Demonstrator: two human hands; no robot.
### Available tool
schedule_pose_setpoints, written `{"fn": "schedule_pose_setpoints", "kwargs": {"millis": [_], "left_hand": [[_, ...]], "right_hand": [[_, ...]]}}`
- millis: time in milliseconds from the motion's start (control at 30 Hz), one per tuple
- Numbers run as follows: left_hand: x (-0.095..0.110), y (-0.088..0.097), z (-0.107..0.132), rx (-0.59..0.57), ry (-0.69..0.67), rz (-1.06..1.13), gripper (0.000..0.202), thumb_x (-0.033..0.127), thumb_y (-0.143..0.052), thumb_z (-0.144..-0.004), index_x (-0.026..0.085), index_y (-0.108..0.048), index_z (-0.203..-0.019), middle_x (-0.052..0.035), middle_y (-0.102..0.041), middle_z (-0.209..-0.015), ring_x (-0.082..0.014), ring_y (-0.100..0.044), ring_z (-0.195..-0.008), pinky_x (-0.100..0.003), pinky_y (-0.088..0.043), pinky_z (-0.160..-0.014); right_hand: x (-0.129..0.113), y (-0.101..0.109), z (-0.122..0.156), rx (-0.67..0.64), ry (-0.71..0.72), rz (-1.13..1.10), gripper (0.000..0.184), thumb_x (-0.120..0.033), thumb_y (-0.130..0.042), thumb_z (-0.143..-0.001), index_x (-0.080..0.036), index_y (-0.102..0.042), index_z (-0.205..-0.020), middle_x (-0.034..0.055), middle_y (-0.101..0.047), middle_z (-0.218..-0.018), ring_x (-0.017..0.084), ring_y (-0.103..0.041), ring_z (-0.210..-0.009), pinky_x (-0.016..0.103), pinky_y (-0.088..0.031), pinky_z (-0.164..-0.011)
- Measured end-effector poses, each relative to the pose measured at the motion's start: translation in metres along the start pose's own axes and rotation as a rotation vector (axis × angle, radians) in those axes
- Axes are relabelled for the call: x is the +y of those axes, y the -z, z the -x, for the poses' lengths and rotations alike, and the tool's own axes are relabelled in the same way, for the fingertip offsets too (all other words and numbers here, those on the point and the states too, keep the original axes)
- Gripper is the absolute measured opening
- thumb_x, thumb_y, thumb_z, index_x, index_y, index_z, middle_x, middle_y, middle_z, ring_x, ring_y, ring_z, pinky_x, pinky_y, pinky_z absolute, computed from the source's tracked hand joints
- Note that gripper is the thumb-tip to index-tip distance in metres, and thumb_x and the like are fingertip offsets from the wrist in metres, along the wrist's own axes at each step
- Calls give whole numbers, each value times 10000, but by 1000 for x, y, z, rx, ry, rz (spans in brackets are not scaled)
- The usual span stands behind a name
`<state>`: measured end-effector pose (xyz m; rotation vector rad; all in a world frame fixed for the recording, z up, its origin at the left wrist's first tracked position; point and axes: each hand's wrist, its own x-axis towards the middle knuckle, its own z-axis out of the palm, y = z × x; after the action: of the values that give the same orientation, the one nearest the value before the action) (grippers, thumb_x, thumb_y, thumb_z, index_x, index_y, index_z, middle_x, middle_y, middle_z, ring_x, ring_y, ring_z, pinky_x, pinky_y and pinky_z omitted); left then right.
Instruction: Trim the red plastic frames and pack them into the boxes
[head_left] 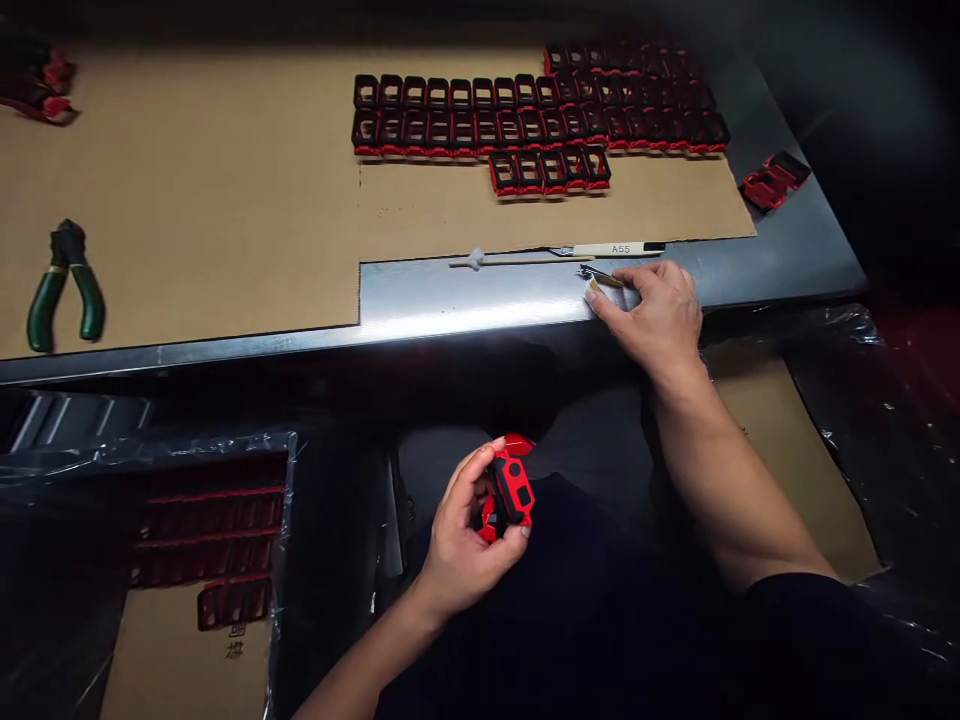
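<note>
My left hand (469,535) is low over my lap, fingers closed around a red and black plastic part (508,490). My right hand (652,315) reaches to the metal table edge (465,300), its fingers pinched on a small tweezer-like tool (600,277) with a dark tip. Just beyond it lie a thin white swab stick (495,261) and a tool with a label reading A55 (619,249).
Rows of several red and black parts (525,115) stand on the cardboard sheet (210,190) at the back. Green-handled pliers (66,285) lie at the left. A plastic-lined box with more parts (210,540) sits lower left; another lined box (810,450) is at the right.
</note>
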<state>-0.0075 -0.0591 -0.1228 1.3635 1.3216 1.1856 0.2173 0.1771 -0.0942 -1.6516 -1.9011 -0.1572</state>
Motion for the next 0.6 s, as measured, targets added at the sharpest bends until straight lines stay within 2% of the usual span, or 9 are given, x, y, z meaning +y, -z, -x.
{"fn": "schedule_pose_setpoints", "kwargs": {"millis": [133,233,333,500,533,600], "left_hand": [[1,1,-3,-1,-53,-23,711,132,-671,-786,277,-424,-1436,-138,-513,-1417,-280,-601,-1241,-386,-601,-915],[3,2,-5,13,-97,-83,710,138,-678,-772,278,-449,-1429,-111,-530,-1351,-263,-621,-1200,-372,-601,-920],[6,6,-6,-11,-115,-128,707,167,-698,-759,261,-465,-1420,-113,-546,-1317,-264,-638,-1156,-376,-605,-914],[9,9,-11,-133,-146,-154,712,177,-727,-724,230,-480,-1389,-130,-596,-1285,-285,-641,-1163,-412,-581,-968],[8,8,-12,-157,-151,-159,717,175,-729,-720,226,-477,-1389,-133,-600,-1286,-284,-641,-1168,-415,-576,-979],[6,7,-15,-202,-160,-174,720,167,-727,-723,224,-469,-1393,-138,-606,-1297,-283,-633,-1187,-428,-565,-999]], "right_hand": [[6,7,-4,-10,-33,-80,256,-438,-715,-802,-204,-744,-903,71,-667,-893,262,-604,-899,412,-494,-831],[5,21,13,-28,-134,-325,222,-377,-721,-786,-185,-719,-898,37,-689,-805,208,-637,-760,369,-525,-757],[-1,41,59,-153,-205,-674,247,-366,-722,-797,-191,-704,-970,26,-716,-819,181,-670,-707,316,-553,-673],[-16,67,149,-578,-200,-931,169,-216,-730,-777,-200,-738,-945,41,-735,-794,174,-682,-674,282,-567,-640],[-20,70,163,-618,-255,-989,165,-213,-734,-779,-202,-740,-944,41,-731,-785,170,-677,-673,278,-568,-643],[-25,74,182,-675,-474,-1200,159,-268,-723,-816,-203,-728,-962,51,-734,-814,161,-669,-670,260,-560,-607]]}}
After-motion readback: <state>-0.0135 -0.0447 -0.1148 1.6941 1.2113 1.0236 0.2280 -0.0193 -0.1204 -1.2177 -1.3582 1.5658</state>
